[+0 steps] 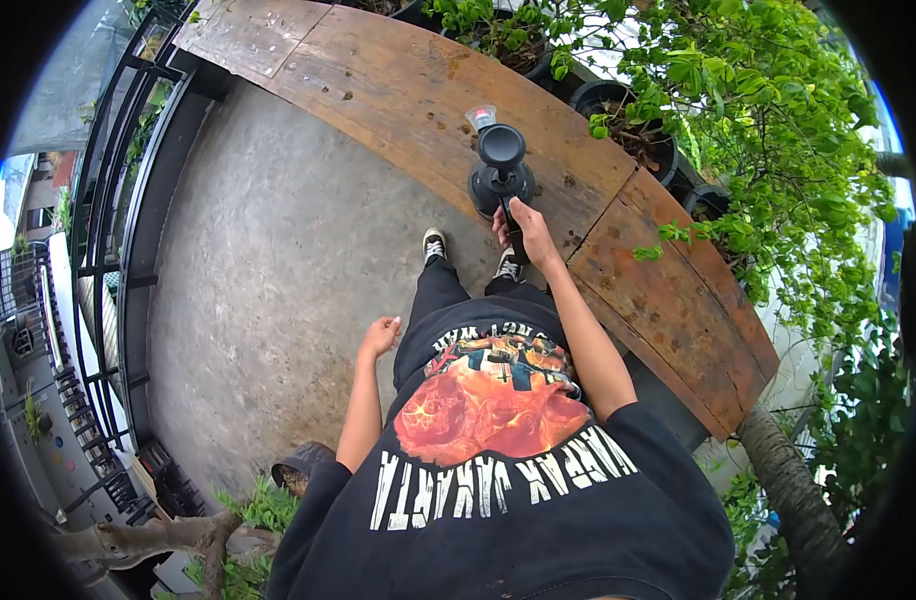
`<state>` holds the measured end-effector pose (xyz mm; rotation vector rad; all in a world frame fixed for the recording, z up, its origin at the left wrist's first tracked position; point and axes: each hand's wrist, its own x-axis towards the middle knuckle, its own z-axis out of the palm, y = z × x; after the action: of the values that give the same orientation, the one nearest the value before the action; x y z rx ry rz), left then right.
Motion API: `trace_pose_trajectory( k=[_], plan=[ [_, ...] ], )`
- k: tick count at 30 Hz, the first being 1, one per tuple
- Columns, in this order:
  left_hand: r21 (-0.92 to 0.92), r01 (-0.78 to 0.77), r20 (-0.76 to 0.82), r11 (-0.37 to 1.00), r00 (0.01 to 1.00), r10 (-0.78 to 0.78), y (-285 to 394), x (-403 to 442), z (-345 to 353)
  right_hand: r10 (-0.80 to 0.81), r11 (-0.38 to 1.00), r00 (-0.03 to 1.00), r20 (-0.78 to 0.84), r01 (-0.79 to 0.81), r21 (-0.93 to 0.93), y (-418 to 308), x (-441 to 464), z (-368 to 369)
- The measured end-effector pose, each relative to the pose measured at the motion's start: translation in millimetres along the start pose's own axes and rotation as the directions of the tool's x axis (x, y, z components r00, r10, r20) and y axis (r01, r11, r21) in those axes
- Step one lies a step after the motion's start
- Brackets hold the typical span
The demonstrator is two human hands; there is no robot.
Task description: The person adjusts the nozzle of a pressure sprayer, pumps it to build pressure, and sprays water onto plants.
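My right hand (526,232) is wrapped around the handle of a black pump sprayer (501,186). The sprayer has a wide rounded body, a round black knob on top and a clear tip with some red on its far side. It is over the near edge of the wooden bench; whether its base touches the wood I cannot tell. My left hand (381,337) hangs low beside my left thigh, away from the bench. Its fingers are loosely curled, and nothing shows in them.
A long curved wooden bench (378,75) runs from the upper left to the right. Behind it stand black plant pots (603,97) with leafy branches (768,90). A black metal railing (103,240) borders the concrete floor (248,250) at left. One pot (303,465) sits near my left elbow.
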<state>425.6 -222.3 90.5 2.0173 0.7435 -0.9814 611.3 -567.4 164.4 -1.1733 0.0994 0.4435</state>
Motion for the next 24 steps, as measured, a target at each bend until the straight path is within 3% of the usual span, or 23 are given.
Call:
trace_pose_trajectory(
  k=[3, 6, 9, 12, 16, 19, 20, 23, 24],
  plan=[
    [-0.028, 0.118, 0.058, 0.993, 0.992, -0.116, -96.0, -15.5, 31.0, 0.019, 1.0, 1.0, -0.004, -0.019, -0.011, -8.5, 2.5, 2.2],
    [-0.118, 0.277, 0.117, 0.954, 0.958, -0.263, -122.5, -49.6, 37.6, 0.005, 0.998, 0.998, -0.064, -0.01, -0.069, -16.7, 6.8, 6.5],
    [-0.321, 0.144, -0.072, 0.936, 0.982, -0.176, -123.8, -70.3, 48.4, 0.021, 0.993, 0.997, -0.071, -0.029, -0.114, -30.0, 9.0, 13.3],
    [-0.435, 0.085, -0.133, 0.896, 0.979, -0.157, -100.3, -80.2, 48.3, 0.063, 0.957, 0.997, 0.046, -0.047, -0.287, -51.6, -3.2, 20.3],
    [-0.506, 0.002, -0.172, 0.863, 0.98, -0.103, -109.9, -58.6, 59.1, 0.104, 0.944, 0.967, 0.234, -0.022, -0.329, -81.7, -23.7, 64.7],
    [-0.504, 0.042, -0.181, 0.863, 0.972, -0.153, -121.3, -58.1, 50.1, 0.136, 0.99, 0.908, 0.398, -0.104, -0.099, -85.3, -26.5, 116.6],
    [-0.629, 0.04, -0.143, 0.776, 0.976, -0.166, -137.4, -51.5, 51.9, 0.103, 0.994, 0.883, 0.458, -0.11, -0.011, -84.1, -24.5, 137.0],
    [-0.756, 0.051, -0.11, 0.653, 0.973, -0.203, -169.2, -57.6, 33.7, 0.055, 0.965, 0.88, 0.472, -0.168, 0.2, -84.9, -22.7, 224.0],
    [-0.79, 0.001, -0.15, 0.614, 0.969, -0.195, -195.1, -49.1, 38.9, 0.037, 0.938, 0.833, 0.552, -0.219, 0.268, -80.6, -23.6, 248.8]
  ],
)
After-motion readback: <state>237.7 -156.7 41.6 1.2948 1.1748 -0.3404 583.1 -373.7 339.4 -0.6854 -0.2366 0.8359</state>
